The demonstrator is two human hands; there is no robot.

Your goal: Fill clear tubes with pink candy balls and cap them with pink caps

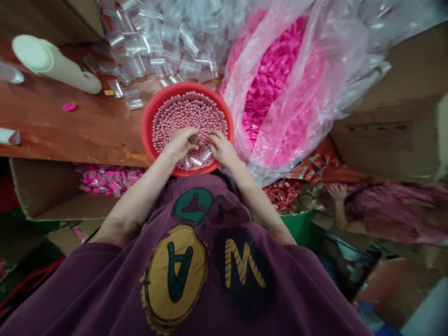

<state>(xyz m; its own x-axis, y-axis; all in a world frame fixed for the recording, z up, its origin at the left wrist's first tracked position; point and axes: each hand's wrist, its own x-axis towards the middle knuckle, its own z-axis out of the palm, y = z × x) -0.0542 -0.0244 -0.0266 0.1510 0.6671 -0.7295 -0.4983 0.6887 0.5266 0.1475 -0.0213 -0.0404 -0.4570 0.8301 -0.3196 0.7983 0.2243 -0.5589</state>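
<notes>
While left hand [182, 143], right hand [222, 149] touch | round pink beads [189, 112] | red bowl [145, 125]

A worn reddish-brown wooden table [70, 126] sits between brown cardboard boxes [385, 140], an open box [52, 196] below its near edge.

Single view from a head-worn camera. It looks steeply down and a little forward from above the wearer's chest, wide-angled, with lines bending toward the edges. The purple shirt [196, 261] fills the lower half. Both forearms run up from it to the left hand [180, 143] and right hand [222, 149], close at centre over the red bowl [147, 122]. The table [70, 130] takes the upper left, and a co-worker's arm [341, 210] lies at right.
</notes>
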